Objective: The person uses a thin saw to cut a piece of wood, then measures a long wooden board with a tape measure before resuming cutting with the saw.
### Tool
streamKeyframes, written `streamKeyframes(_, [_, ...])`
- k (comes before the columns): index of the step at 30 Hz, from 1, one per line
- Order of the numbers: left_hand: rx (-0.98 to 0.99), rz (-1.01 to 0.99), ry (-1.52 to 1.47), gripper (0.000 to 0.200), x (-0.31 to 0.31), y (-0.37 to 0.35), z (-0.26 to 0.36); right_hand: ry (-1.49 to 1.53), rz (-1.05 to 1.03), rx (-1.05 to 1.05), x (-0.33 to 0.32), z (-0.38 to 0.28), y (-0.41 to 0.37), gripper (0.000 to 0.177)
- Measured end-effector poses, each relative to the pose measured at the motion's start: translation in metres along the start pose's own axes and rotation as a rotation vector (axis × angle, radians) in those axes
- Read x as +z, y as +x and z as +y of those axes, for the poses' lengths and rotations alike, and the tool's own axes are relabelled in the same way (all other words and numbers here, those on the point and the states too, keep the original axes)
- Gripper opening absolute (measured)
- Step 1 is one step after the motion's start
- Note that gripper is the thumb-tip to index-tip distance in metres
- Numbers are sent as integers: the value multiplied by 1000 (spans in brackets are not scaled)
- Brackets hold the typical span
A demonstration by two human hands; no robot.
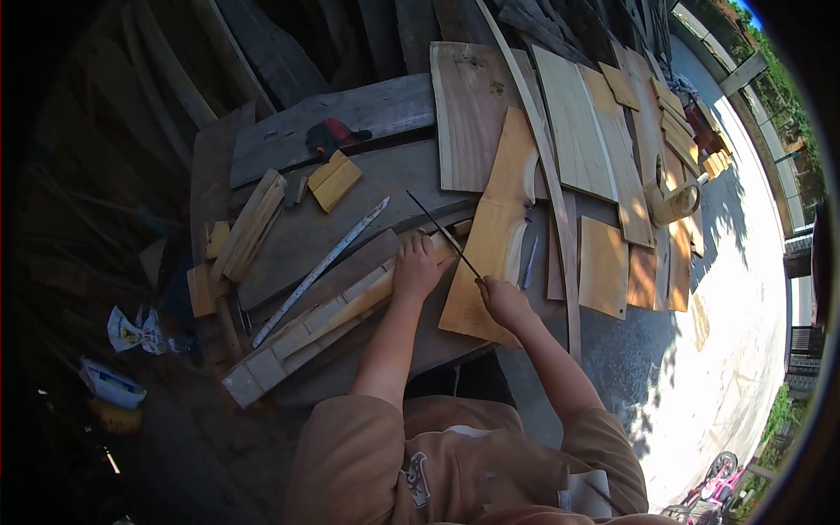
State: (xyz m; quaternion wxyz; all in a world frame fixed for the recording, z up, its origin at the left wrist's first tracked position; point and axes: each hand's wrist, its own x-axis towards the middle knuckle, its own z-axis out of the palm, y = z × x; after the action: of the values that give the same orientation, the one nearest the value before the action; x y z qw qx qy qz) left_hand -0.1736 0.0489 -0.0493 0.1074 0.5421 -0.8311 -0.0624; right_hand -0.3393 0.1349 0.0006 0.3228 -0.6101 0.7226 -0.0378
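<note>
My left hand (418,267) lies over the far end of a long light wooden beam (324,315), its fingers curled over the wood. Dark lines cross the beam at intervals along its length. In my right hand (503,302) is a long, thin, dark tool (429,213), gripped at its near end and slanting up and left past the beam's end. Its exact kind is too thin to make out. Beneath my right hand lies a wide wooden board (494,210) with a wavy edge. A speckled white strip (324,269) rests left of the beam.
A red and black cap-like item (332,136) and a small wood block (335,181) lie toward the back. Several boards (573,122) cover the right side, with a beige jug (674,203) among them. A blue pen-like item (530,262) sits right of the wavy board.
</note>
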Motion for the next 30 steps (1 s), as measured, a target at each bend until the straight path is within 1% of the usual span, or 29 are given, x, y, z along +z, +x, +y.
streamKeyframes(1, [89,104,43,60,0,-1,-2,-16,7,13,0,6,-11,35])
streamKeyframes(2, [87,106,47,60,0,-1,-3,-31,13,22,-1,16,-24,34])
streamKeyframes(4, [52,19,32,64,-3,-1,0,-17,-9,77,-11,32,-56,33])
streamKeyframes(5, [41,7,35,64,-4,-1,1,-24,-10,81,-13,40,-71,33])
streamKeyframes(6, [13,16,48,64,-2,-2,1,-29,-12,75,-14,46,-86,32])
streamKeyframes(8, [46,73,28,65,4,-3,-2,-14,-1,73,-18,51,-108,31])
streamKeyframes(10, [-4,-47,-18,66,4,-2,-2,23,-29,86,-20,64,-120,26])
streamKeyframes(11, [-18,-90,-54,68,-4,-1,-1,18,-39,44,-23,65,-122,26])
streamKeyframes(12, [-31,-135,-95,70,-12,-1,0,72,16,28,-27,65,-124,25])
streamKeyframes(13, [-55,-98,-112,75,-13,-1,0,126,66,20,-30,66,-123,25])
streamKeyframes(14, [-84,-87,-102,75,-15,-5,-4,120,54,-9,-29,69,-117,25])
streamKeyframes(16, [-32,-81,-91,85,-33,-12,-3,202,166,-45,-24,74,-99,25])
streamKeyframes(17, [-66,-167,-134,92,-42,-16,-5,210,122,-20,-25,71,-87,26])
streamKeyframes(18, [-101,-153,-129,92,-46,-22,-11,198,105,-53,-26,67,-77,26])
streamKeyframes(20, [-117,-240,-69,93,-54,-39,-24,201,158,-167,-30,54,-57,27])
streamKeyframes(21, [-169,-211,-80,89,-60,-48,-29,187,148,-196,-35,47,-48,27])
streamKeyframes(22, [-214,-195,-74,89,-64,-55,-35,177,125,-237,-34,49,-35,27])
streamKeyframes(24, [-300,-168,-56,74,-73,-65,-46,200,102,-212,-28,58,-6,29])
streamKeyframes(25, [-344,-155,-47,74,-74,-68,-50,152,39,-167,-31,57,6,29])
streamKeyframes(26, [-360,-140,-80,65,-72,-72,-52,142,14,-201,-32,56,16,29])
streamKeyframes(27, [-372,-123,-114,56,-69,-74,-55,147,63,-215,-30,56,28,30])
streamKeyframes(28, [-442,-94,-110,56,-66,-77,-57,141,97,-262,-35,51,51,31])
streamKeyframes(30, [-370,39,-213,48,-56,-82,-57,135,52,-286,-35,53,74,34])
